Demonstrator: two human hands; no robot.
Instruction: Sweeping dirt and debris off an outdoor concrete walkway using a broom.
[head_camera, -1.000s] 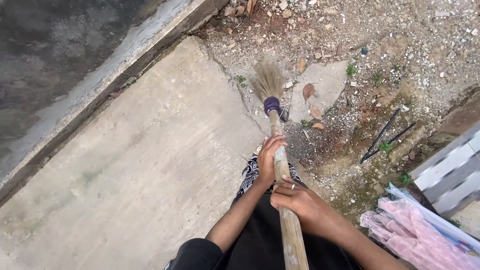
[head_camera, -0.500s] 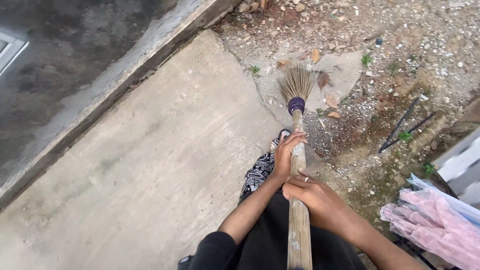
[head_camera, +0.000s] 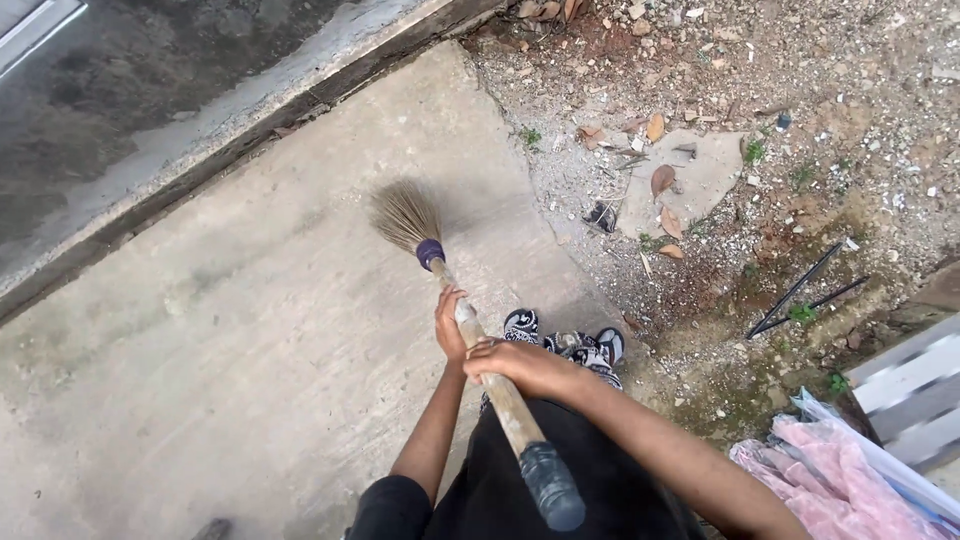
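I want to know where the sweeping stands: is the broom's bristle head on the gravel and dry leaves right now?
No, the broom's bristle head rests on the bare concrete slab, apart from the gravel and dry leaves.

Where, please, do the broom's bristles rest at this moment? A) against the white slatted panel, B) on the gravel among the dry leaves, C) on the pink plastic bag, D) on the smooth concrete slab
D: the broom has its bristle head lying on the bare concrete slab, left of the gravel, while the left hand and right hand both grip the wooden handle.
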